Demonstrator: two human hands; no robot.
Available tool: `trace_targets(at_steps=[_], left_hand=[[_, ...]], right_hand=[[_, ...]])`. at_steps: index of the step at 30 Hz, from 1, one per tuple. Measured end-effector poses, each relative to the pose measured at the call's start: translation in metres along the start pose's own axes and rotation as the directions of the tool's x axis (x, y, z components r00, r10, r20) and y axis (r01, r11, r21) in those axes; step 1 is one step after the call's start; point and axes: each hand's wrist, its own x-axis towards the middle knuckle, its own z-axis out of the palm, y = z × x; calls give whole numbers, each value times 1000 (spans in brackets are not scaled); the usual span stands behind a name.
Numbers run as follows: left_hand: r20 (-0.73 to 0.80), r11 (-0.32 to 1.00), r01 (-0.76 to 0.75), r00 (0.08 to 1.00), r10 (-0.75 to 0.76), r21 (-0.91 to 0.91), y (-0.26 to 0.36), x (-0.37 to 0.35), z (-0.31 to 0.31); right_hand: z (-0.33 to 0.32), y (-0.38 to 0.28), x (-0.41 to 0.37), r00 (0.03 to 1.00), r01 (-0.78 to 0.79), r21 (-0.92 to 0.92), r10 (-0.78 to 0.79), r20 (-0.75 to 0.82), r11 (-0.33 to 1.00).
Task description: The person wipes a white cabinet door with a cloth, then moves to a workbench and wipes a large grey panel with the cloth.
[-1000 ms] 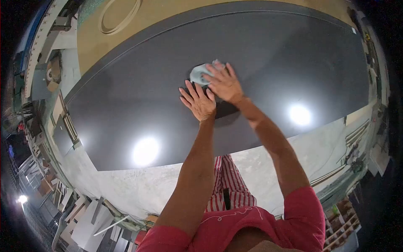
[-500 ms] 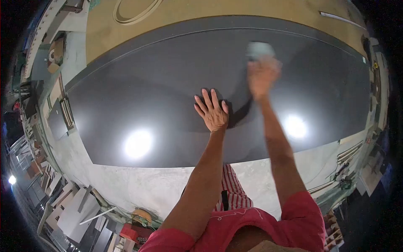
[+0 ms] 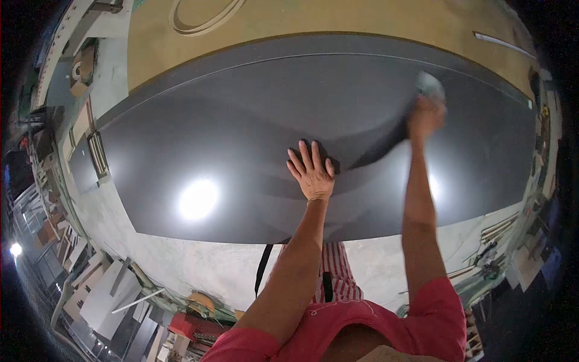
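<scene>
A large dark grey panel [image 3: 241, 133] lies flat in front of me, with two bright lamp reflections on it. My left hand [image 3: 315, 178] rests palm down near its middle, fingers spread, holding nothing. Farther out and to the right, my right hand [image 3: 427, 118] is closed on a pale cloth [image 3: 430, 84], with the arm stretched out. Both the cloth and that hand are smeared by motion, so the cloth's folds and the finger positions do not show clearly. The cloth appears to be on or just above the panel's surface near its far right part.
Beyond the panel lies a tan board [image 3: 338, 17] with coiled pale strips [image 3: 208, 27] at the left and a thin white strip [image 3: 503, 44] at the right. Offcuts [image 3: 111, 298] and a red object [image 3: 184, 324] are at the lower left. Thin strips lie at the right.
My right hand has swept to the right across the panel with the cloth. The left hand stays spread on the panel, and the view has shifted slightly.
</scene>
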Motion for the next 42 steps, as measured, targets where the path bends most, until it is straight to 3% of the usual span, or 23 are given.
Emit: trace_targets(at_steps=[1, 2, 3, 5, 7, 9, 10, 11, 13, 15, 18, 23, 26, 27, 29, 31, 32, 33, 35, 37, 39, 41, 42], left_hand=[[-7, 1000, 0, 1000, 0, -13, -1, 3, 0], [-11, 1000, 1, 1000, -1, -2, -1, 3, 1], [-11, 1000, 16, 1000, -16, 1, -3, 1, 0], [-21, 1000, 2, 1000, -2, -24, -2, 4, -2], [-41, 999, 7, 999, -9, -32, -4, 3, 3], [-17, 1000, 8, 1000, -8, -12, -5, 3, 3], [-15, 1000, 4, 1000, -4, -5, -5, 5, 2], [-4, 1000, 13, 1000, -13, 17, -5, 6, 1], [16, 1000, 2, 1000, -3, 29, -2, 4, 0], [-46, 999, 16, 999, -15, 28, 4, 1, 5], [-90, 999, 12, 996, -10, 30, 8, -1, 17], [-105, 999, 11, 994, -6, 47, 11, -6, 12], [-118, 1000, 30, 993, -28, 9, 11, -8, 13], [-111, 1000, 26, 994, -25, 4, 11, -8, 12], [-123, 999, 37, 992, -39, -25, 13, -5, 7], [-120, 1000, 27, 992, -29, -12, 13, -5, 7], [-126, 999, 35, 991, -37, -18, 12, -6, 6], [-120, 999, 31, 992, -33, -19, 12, -4, 5], [-101, 999, 26, 995, -28, -22, 11, -7, 5], [-124, 1000, 16, 992, -16, 0, 13, -5, 6], [-122, 1000, 1, 993, -1, 3, 14, -6, 4], [-127, 1000, -17, 992, 20, 21, 19, -2, 3], [-133, 999, -6, 991, 12, 48, 17, -2, 6]], right_hand=[[69, 84, -6, 948, -306, 171, 316, -34, 937], [50, 99, -9, 923, -340, -64, 320, -212, 938], [15, 92, -3, 821, -569, 38, 570, -38, 822], [10, 85, -5, 840, -539, 30, 540, -50, 841], [21, 60, -16, 928, -294, 400, 359, -97, 868], [-25, -42, -21, 989, -32, 448, 93, -115, 894], [-24, -88, -27, 990, 8, 915, 124, -64, 403], [-68, -142, -21, 979, 199, 623, -127, -158, 756], [-79, -219, -18, 900, 429, 661, -352, -256, 616], [-85, -281, -16, 947, 200, 789, -320, -5, 580], [-59, -330, 1, 742, 534, 741, -645, -180, 407], [-40, -272, 57, 617, 770, 480, -685, -388, 421], [-45, -169, 80, 704, 687, 418, -687, -181, 594], [-38, -123, 92, 714, 697, 280, -671, -199, 660], [-34, -21, 108, 878, 470, 154, -478, 15, 869], [-1, 113, 105, 949, 249, 66, -230, -215, 966], [-23, 145, 104, 957, -255, -26, 256, 138, 967], [-31, 175, 101, 960, -246, -20, 247, 134, 969], [-40, 233, 94, 751, -558, -128, 564, 342, 820], [22, 268, 70, 975, -221, 371, 216, 55, 902], [-8, 148, 69, 986, -112, 441, 156, -65, 891], [-68, 5, 79, 991, -133, 639, 120, 64, 758], [-66, -45, 84, 991, 98, 735, 5, -137, 671]])
